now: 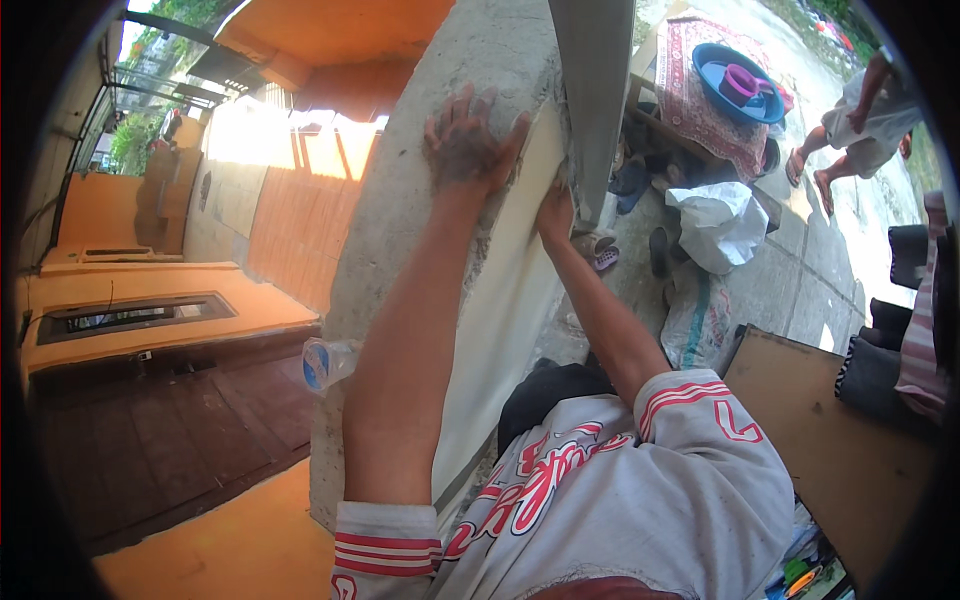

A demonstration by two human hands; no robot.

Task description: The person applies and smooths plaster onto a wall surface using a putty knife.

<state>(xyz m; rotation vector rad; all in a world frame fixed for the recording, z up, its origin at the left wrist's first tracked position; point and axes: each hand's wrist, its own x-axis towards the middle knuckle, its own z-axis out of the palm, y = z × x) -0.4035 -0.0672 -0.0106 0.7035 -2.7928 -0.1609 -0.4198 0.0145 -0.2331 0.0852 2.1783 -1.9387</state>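
My left hand [468,145] lies flat on top of a rough grey concrete ledge [400,170], fingers spread and nothing in them. Its thumb reaches toward a long, smooth cream strip [505,270] that runs along the ledge's right side toward my body. I cannot tell what the strip is made of. Against the strip's right side, near its far end, is my right hand [556,213]; its fingers are mostly hidden, so their grip does not show. A grey upright post [592,110] stands just beyond that hand.
On the ledge by my left forearm lies a clear plastic cup [318,366]. At right are a patterned rug [680,60], a blue basin [712,95] with a pink dipper, a white sack [718,225], scattered footwear [606,259] and a brown board [800,400]. A person [865,120] stands at far right.
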